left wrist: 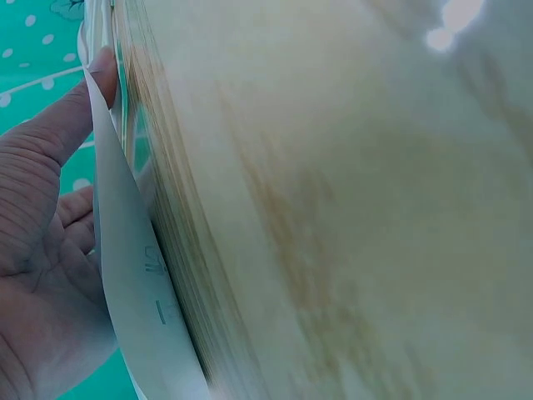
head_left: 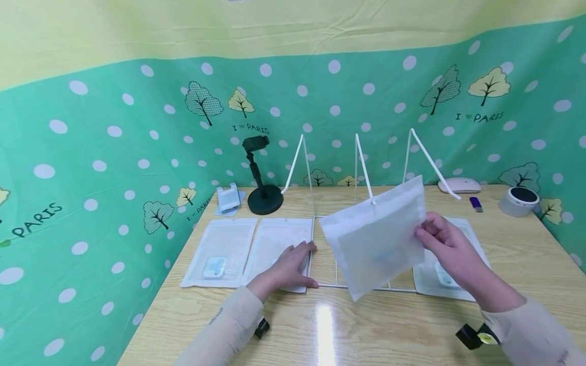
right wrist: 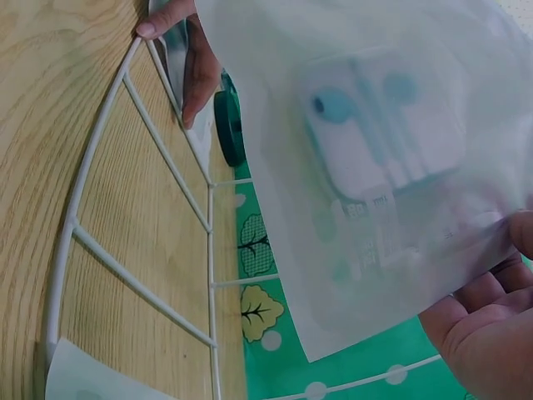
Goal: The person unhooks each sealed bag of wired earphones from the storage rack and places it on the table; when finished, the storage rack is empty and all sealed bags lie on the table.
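My right hand point(head_left: 450, 246) pinches the right edge of a white zip pouch point(head_left: 380, 239) and holds it tilted above a white wire rack point(head_left: 361, 286). White earphones in a case point(right wrist: 383, 125) show through the pouch in the right wrist view. The tip of the rack's middle prong point(head_left: 364, 170) meets the pouch's upper edge; whether it passes through a hole I cannot tell. My left hand point(head_left: 288, 265) rests with fingers spread over a flat pouch point(head_left: 274, 234), its thumb and fingertips touching the rack's left side.
Another pouch point(head_left: 220, 244) lies at the far left, and one more point(head_left: 462, 229) at the rack's right. Behind stand a grey-white holder point(head_left: 229, 199) and a black stand point(head_left: 264, 199). A mouse point(head_left: 460, 185), a USB stick point(head_left: 476, 204) and a round white device point(head_left: 518, 202) sit back right.
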Motion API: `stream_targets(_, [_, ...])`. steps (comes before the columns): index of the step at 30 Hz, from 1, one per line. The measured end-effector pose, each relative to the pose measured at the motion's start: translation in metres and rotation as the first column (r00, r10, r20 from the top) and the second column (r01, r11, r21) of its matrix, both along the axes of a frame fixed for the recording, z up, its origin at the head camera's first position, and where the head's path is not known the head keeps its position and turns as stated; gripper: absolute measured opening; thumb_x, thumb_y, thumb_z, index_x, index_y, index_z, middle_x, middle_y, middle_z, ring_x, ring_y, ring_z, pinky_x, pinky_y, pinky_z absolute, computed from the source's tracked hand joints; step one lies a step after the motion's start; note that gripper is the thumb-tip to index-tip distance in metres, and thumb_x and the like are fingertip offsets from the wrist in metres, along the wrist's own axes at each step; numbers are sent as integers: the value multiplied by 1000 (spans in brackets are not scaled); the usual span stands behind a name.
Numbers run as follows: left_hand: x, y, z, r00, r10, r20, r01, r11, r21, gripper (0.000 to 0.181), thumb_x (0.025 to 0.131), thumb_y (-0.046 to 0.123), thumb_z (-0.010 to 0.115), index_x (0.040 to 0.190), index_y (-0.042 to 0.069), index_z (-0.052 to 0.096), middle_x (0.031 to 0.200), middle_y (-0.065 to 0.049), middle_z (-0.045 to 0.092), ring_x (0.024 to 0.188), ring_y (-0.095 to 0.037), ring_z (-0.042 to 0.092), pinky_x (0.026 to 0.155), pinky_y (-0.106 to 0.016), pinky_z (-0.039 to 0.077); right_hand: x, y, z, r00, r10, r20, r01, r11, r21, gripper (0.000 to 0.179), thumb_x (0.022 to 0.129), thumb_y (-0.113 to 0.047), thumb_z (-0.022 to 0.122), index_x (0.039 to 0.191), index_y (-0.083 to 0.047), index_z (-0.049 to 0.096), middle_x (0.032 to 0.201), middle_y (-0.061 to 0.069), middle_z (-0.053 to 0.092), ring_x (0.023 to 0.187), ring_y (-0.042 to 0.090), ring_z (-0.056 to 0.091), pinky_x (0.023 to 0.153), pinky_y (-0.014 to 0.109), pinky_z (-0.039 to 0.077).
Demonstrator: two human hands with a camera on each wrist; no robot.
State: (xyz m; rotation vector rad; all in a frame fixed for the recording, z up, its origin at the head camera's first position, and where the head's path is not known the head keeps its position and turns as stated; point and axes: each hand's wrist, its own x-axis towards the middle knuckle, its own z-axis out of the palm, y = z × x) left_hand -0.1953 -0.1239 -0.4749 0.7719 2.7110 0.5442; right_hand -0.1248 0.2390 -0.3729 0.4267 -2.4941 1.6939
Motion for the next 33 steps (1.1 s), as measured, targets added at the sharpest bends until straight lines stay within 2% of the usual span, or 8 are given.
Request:
stream_targets(8, [0, -1, 1, 1000, 4, 3, -4, 1000, 0, 97, 73, 47, 83, 150, 12, 34, 156, -7, 33, 146, -25, 23, 120, -44, 14, 9, -2, 9, 1000, 4, -23, -4, 1000, -20, 20, 104, -14, 46, 121, -5, 52, 111, -4, 61, 100, 7, 60, 80, 20, 53])
stream_targets(15, [0, -2, -1, 1000, -3, -12, 3, 1000, 5, 96, 73, 48, 83, 149, 13, 36, 155, -8, 35, 145, -26, 24, 119, -45, 15, 20, 1, 20, 992, 65, -104, -80, 986, -146, 24, 101, 3, 45, 122, -1, 54, 110, -2, 64, 98, 9, 62, 80, 18, 53])
stream_targets(20, [-1, -2, -1, 1000, 3, -6, -3, 1000, 6, 96, 73, 49, 82, 149, 14, 35, 156, -6, 33, 146, -24, 22, 120, -43, 13, 29, 15, 24, 983, 101, -155, -134, 967, -218, 28, 99, 11, 41, 123, 2, 53, 109, 1, 64, 98, 10, 62, 80, 17, 53])
stream_targets(26, [-2, -2, 0, 1000, 7, -1, -7, 1000, 8, 97, 73, 50, 82, 149, 13, 36, 156, -6, 32, 146, -25, 22, 120, -43, 13, 36, 48, 20, 950, 171, -259, -268, 875, -403, 35, 95, 22, 32, 122, 9, 50, 101, 7, 62, 96, 10, 63, 82, 17, 52])
stream_targets(29, [-3, -2, 0, 1000, 2, 2, -2, 1000, 10, 96, 73, 50, 82, 149, 13, 36, 157, -6, 31, 146, -25, 22, 120, -43, 13, 38, 67, 16, 943, 140, -303, -279, 829, -484, 34, 95, 22, 31, 121, 11, 50, 103, 8, 65, 98, 11, 64, 84, 18, 53])
stream_targets(30, [-4, -2, 0, 1000, 0, 1, 0, 1000, 11, 96, 73, 49, 82, 149, 13, 36, 157, -7, 32, 146, -26, 22, 120, -44, 14, 38, 75, 15, 937, 135, -321, -293, 806, -515, 33, 95, 22, 31, 122, 14, 48, 106, 10, 65, 101, 13, 64, 85, 19, 53])
stream_targets(31, [-4, -2, 0, 1000, -3, -2, 3, 1000, 12, 96, 73, 50, 82, 149, 12, 36, 157, -7, 32, 146, -26, 22, 120, -44, 14, 38, 83, 14, 936, 124, -330, -292, 797, -529, 31, 96, 20, 32, 123, 15, 47, 111, 11, 66, 104, 14, 64, 85, 19, 53])
stream_targets(33, [-4, -2, 1, 1000, -4, 0, 4, 1000, 12, 97, 73, 50, 82, 149, 12, 36, 157, -7, 31, 146, -26, 22, 120, -44, 14, 37, 98, 11, 941, 75, -331, -251, 809, -531, 33, 97, 17, 34, 128, 16, 43, 120, 11, 65, 110, 15, 63, 86, 20, 53])
